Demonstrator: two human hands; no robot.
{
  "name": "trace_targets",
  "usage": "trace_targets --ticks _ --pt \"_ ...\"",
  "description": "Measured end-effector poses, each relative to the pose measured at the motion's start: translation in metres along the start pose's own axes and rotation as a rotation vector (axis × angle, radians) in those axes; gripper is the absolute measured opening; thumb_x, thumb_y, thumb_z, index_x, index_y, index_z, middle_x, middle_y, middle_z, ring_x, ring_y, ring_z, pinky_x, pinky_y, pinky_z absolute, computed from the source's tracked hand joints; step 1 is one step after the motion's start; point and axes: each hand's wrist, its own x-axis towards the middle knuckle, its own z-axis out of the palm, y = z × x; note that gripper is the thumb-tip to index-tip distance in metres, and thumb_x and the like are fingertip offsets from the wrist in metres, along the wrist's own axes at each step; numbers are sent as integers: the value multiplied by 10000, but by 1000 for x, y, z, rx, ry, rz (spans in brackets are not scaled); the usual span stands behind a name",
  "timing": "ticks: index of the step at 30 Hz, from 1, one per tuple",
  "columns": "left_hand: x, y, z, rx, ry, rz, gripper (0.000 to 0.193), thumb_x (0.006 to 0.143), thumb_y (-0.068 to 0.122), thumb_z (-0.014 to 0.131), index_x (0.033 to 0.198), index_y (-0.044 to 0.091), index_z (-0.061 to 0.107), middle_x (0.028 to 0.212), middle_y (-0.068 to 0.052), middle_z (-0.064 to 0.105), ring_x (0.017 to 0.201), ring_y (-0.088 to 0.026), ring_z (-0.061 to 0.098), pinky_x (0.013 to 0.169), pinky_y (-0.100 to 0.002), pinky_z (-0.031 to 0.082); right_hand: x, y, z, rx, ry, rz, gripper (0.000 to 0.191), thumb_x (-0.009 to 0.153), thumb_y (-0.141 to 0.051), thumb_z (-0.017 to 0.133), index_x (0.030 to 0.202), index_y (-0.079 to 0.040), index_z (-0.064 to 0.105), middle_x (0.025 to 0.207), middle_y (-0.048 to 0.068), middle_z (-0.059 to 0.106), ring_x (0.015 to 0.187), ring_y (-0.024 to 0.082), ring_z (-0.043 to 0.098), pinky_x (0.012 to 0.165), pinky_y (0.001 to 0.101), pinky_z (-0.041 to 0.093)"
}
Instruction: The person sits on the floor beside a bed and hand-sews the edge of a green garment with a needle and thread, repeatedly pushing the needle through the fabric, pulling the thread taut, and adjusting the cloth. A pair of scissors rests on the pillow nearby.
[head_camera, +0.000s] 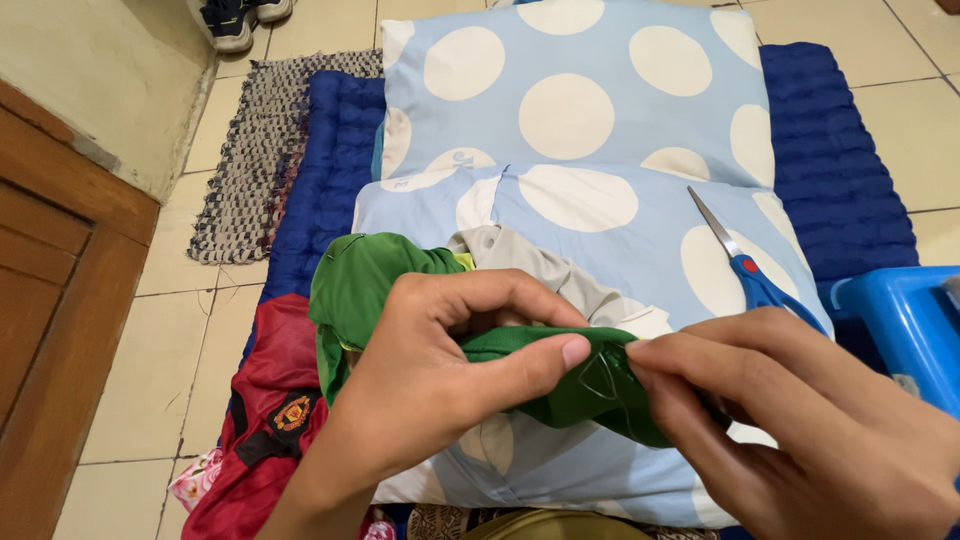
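Two hands meet over the green cloth (560, 385) right at the centre of the view; the left hand (440, 390) has its fingers curled shut on a folded edge, thumb pressed flat along the top; the right hand (800, 420) comes in from the other side, fingertips pinched tight on the same fold, and a loop of dark thread (600, 378) shows between the two (whether a needle sits in that pinch, I cannot tell; it is too small to make out). The cloth lies on the nearer of two pale blue pillows (600, 220) with big white dots; the rest of it bunches up to the left beside a beige garment (530, 262). Blue-handled scissors (745, 265) rest on the pillow just beyond the right hand, untouched for now; a red shirt (265, 400) is heaped at lower left on the dark blue mat (840, 160), and a blue plastic stool (910, 320) stands at the right edge. My read: the stitching is under way, not finished; thread is in the fabric, uncut, and how much seam is left the folds hide.
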Motion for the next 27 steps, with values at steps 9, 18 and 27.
trace_targets --ticks 9,18,27 --pt "1 -2 1 -10 20 16 156 879 108 790 992 0 798 832 17 746 765 -25 637 670 -199 530 3 -5 2 14 29 40 237 805 -48 808 1034 -36 751 905 70 741 774 123 707 607 233 536" --pt "2 -2 2 35 15 24 148 874 114 804 972 3 794 808 27 717 751 -17 598 648 -196 495 1 -7 5 68 70 143 221 836 -32 789 1051 -22 740 904 61 730 790 114 703 612 214 533" --pt "2 4 -4 35 -35 -115 169 807 124 816 922 4 783 759 27 704 695 -28 593 590 -206 471 -1 11 -1 267 -111 171 194 885 -56 732 1074 -57 775 907 18 688 739 62 681 559 183 507"
